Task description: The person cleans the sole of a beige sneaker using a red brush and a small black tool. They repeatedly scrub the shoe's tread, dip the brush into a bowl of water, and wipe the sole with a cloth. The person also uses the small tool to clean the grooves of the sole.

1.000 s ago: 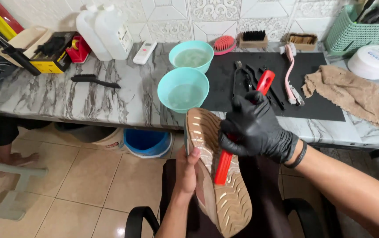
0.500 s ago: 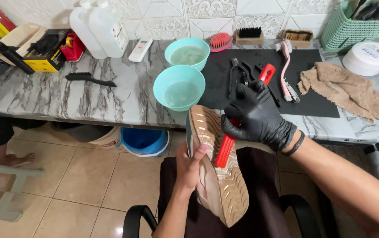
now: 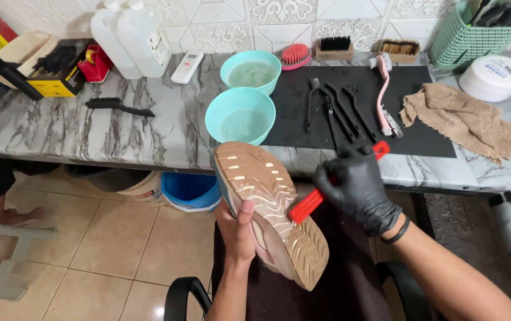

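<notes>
Black nitrile covers the right hand (image 3: 359, 191), closed in a fist around a red-handled brush (image 3: 321, 193); brush end pressed on the sole, handle tip jutting up and away past the knuckles. Bare left hand (image 3: 236, 229), fingers wrapped on the near-side edge of a tan-soled shoe (image 3: 270, 211), thumb lying across the tread. Shoe held sole-up between both hands, over the lap; long axis runs diagonally, one end up toward the tabletop edge, the other down toward the body. Brush crosses that axis at mid-sole, just right of the left thumb; right hand is the nearer to the working spot.

Beyond the hands, on the marble tabletop (image 3: 89, 128): two turquoise bowls (image 3: 240, 114) of cloudy water straight ahead; black mat (image 3: 422, 134) ahead-right bearing dark slim brushes (image 3: 336, 107) and a pink-handled brush (image 3: 381, 95); brown rag (image 3: 460, 119) farther right; white round tub (image 3: 493, 77). Ahead-left: black brush (image 3: 119, 107), white jugs (image 3: 128, 35). Below tabletop: blue bucket (image 3: 190, 190).
</notes>
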